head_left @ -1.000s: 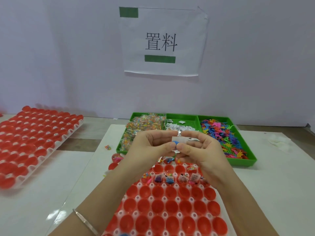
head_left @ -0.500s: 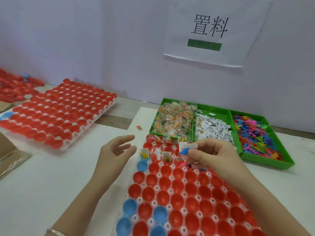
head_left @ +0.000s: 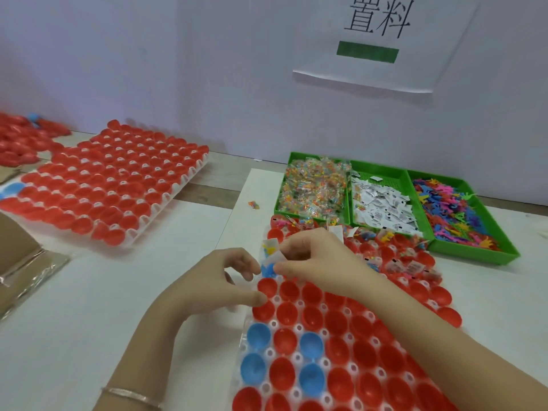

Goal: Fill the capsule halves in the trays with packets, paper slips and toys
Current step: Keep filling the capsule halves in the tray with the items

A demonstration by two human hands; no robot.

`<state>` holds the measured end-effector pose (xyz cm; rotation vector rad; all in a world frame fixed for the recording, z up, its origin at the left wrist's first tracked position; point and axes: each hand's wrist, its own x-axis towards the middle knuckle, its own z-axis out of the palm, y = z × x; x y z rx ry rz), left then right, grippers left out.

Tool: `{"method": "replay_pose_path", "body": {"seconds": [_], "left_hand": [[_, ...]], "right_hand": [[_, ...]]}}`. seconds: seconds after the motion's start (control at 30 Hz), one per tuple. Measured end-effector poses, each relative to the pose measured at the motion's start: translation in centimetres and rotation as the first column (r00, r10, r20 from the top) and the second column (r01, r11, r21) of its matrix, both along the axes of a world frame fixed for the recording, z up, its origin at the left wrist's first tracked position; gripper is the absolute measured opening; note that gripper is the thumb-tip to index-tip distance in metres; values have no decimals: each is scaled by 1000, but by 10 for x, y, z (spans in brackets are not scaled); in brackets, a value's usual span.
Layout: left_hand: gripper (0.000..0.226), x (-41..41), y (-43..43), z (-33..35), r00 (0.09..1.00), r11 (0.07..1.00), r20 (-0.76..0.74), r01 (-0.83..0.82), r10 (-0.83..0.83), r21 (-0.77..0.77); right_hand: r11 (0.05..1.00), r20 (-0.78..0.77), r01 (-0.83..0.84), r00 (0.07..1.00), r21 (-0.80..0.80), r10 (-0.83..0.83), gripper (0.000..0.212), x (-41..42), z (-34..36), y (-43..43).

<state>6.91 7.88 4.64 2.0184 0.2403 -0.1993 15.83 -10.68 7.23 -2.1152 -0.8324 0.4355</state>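
At centre frame, the person's right hand (head_left: 314,259) pinches a paper slip (head_left: 277,258) between thumb and fingertips, just over the left edge of the near tray (head_left: 246,330). A blue piece (head_left: 267,269) shows beneath it; toy or capsule half, it cannot be told. The left hand (head_left: 219,280), just beside it, is loosely curled and holds nothing, its thumb touching a red capsule half (head_left: 267,287). Empty halves (head_left: 289,292) lie directly below the slip, nearer the right hand. Supply bins (head_left: 474,254) sit upper right.
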Motion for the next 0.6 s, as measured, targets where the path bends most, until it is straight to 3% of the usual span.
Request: {"method": "replay_pose_path", "body": {"seconds": [0.13,0.27,0.4,0.6], "left_hand": [[35,0,1,-3,1000,1000,0,3,-3,15],[36,2,1,-6,1000,1000,0,3,-3,25],[38,2,1,-9,1000,999,-13,12,-12,36],[39,3,2,-10,999,999,-18,35,-34,34]], "right_hand": [[969,158,-142,972,-200,175,8,-9,4,9],[930,234,-160,941,-331,246,10,-12,10,14],[893,235,-168,929,-418,285,5,-11,17,20],[815,241,-192,896,-547,373,15,-14,13,33]]}}
